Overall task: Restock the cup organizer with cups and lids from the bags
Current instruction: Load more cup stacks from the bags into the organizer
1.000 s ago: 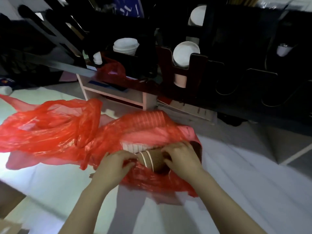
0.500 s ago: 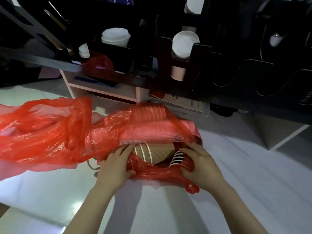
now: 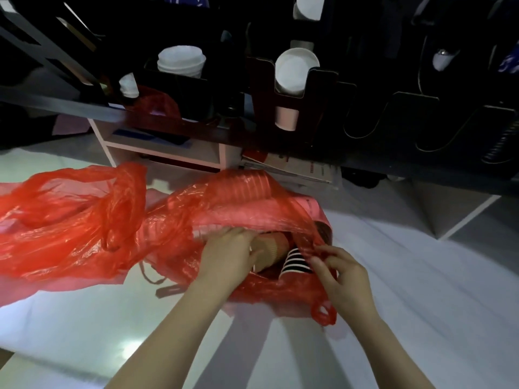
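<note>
Nearest, two bare forearms reaching forward over a pale tabletop (image 3: 84,332). Left hand (image 3: 227,259) curled around a brown ribbed cup stack (image 3: 273,248) lying on its side in the mouth of a red bag (image 3: 174,228), fingers wrapped over the near end, grip closed on it. Right hand (image 3: 342,276) just beside, pinching the thin bag edge between thumb and fingertips, grip narrow, drawing plastic clear of the opening. Between the hands, a striped cup stack (image 3: 295,261), black and white, touching the brown one. Deeper inside, longer sleeves of cups showing through the film. Likely light and stiff along the stack, easily dented at the rims; plastic soft, slippery, apt to cling. Best hold probably around the stack's middle, not the lip. Farther left, a second red bag (image 3: 64,214), crumpled. Beyond, a dark organizer (image 3: 323,88) with white lids (image 3: 181,61) at left, a lid (image 3: 295,71) over a pink cup (image 3: 286,117) in one slot, several slots at right apparently empty.
</note>
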A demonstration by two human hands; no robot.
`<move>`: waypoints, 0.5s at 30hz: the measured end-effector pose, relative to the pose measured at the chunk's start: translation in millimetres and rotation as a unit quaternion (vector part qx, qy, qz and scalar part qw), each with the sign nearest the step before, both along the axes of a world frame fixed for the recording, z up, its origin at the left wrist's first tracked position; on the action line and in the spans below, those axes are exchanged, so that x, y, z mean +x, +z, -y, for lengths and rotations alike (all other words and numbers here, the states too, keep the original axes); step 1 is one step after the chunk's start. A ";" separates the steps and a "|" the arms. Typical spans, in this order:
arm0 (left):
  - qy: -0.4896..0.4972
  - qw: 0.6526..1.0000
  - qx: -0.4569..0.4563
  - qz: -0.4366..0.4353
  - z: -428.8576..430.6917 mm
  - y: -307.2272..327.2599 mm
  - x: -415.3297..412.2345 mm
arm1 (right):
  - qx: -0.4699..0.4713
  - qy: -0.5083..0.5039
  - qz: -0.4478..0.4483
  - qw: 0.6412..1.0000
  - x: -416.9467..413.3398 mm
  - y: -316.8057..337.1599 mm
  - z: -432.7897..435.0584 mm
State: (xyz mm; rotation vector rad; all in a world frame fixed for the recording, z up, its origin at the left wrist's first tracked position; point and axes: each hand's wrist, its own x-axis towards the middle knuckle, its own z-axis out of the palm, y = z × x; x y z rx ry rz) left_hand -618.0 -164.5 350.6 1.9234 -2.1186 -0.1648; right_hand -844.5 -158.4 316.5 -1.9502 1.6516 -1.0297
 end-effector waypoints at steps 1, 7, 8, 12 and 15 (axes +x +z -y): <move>0.012 0.999 0.044 0.029 5.8 -2.8 -2.6 | 0.003 -0.003 -0.010 1.000 -0.2 -0.5 2.0; 0.047 0.984 0.092 0.147 -3.2 -34.6 -14.6 | 0.017 0.046 -0.036 0.998 -5.6 5.0 -0.3; 0.048 0.984 0.076 0.153 -4.8 -37.0 -14.6 | 0.023 0.051 -0.047 0.997 -5.6 7.6 -1.9; 0.056 0.993 0.028 0.102 -10.4 -28.5 -8.3 | -0.082 0.042 -0.120 0.988 0.8 25.7 -7.5; 0.058 0.998 -0.019 0.019 -20.4 -9.0 4.7 | -0.112 0.070 -0.140 0.981 15.9 43.1 -9.4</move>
